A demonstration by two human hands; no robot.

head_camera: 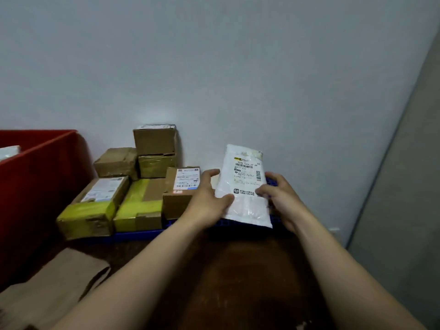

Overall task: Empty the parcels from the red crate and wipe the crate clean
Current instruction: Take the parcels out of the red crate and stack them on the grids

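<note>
Snugly, boxes (142, 203) crowd a blue pallet (140, 234) beside the wall (238, 67).

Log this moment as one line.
left hand, right hand grip white parcel | at blue tray | red crate: white item inside

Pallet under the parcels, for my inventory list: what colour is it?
The pallet is blue, seen in the head view.
</note>
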